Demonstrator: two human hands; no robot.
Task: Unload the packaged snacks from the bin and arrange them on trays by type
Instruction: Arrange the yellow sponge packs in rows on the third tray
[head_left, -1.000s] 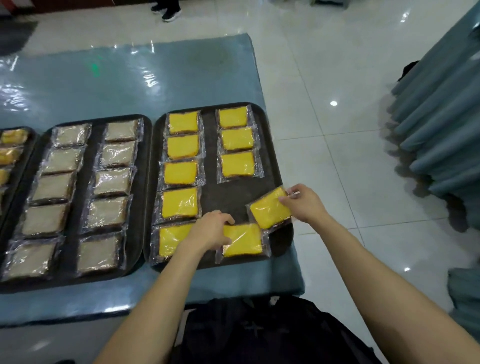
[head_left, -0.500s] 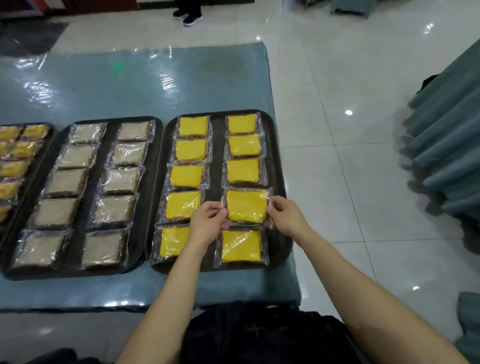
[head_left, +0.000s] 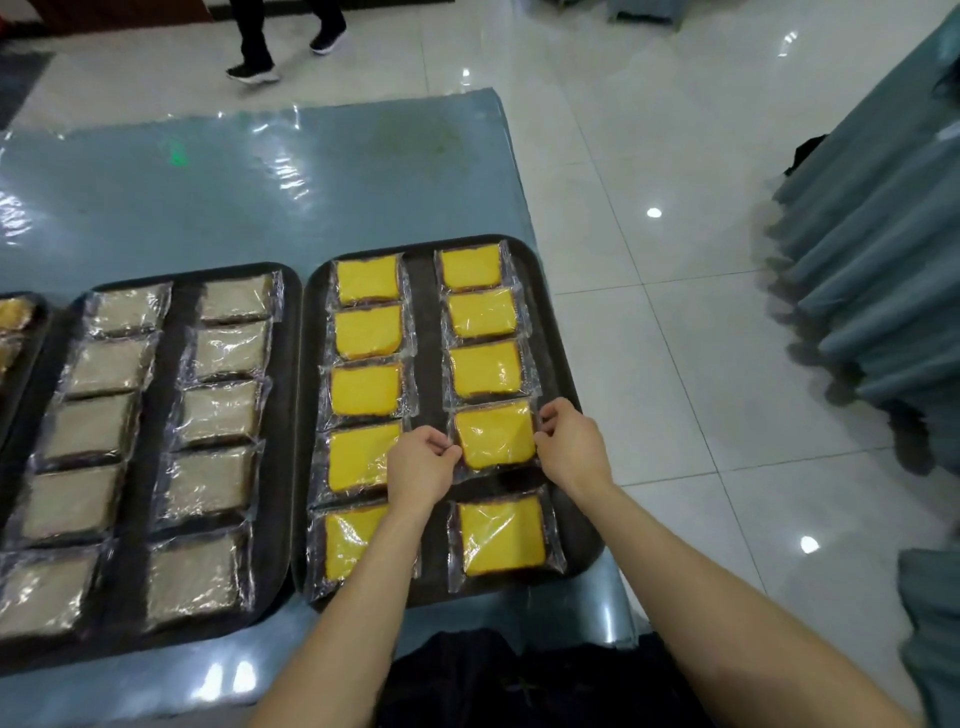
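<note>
Nearest the viewer, a patch of black cloth (head_left: 519, 686) sits below the near edge of the bench (head_left: 260, 197), which is covered in a glossy blue sheet. Over that edge two bare forearms reach onto the right tray (head_left: 427, 322), a dark one with rounded corners that holds ten clear-wrapped yellow cake slices in two columns of five. At its near right corner lies the nearest yellow packet (head_left: 501, 535). Just beyond it is the held packet (head_left: 496, 436), fourth from the far end of the right column and square with its neighbours; whether it rests on the tray or sits a little above it I cannot tell. The left hand (head_left: 421, 467) has its fingers (head_left: 441, 448) curled and pinches the wrapper's left edge, while the right hand (head_left: 571, 449) pinches the right edge with its own curled fingers. Just beside this tray on the left, the middle tray (head_left: 162, 395) carries ten pale wrapped slices (head_left: 218, 410), also in two columns. At the far left border a third tray (head_left: 39, 332) shows only in part, with orange-brown packets (head_left: 13, 314) on it. Right of the bench lies a white tiled floor (head_left: 649, 364), and grey-blue draped cloth (head_left: 872, 249) hangs at the right. Farthest off, a person's legs and dark shoes (head_left: 252, 73) are on the tiles.
</note>
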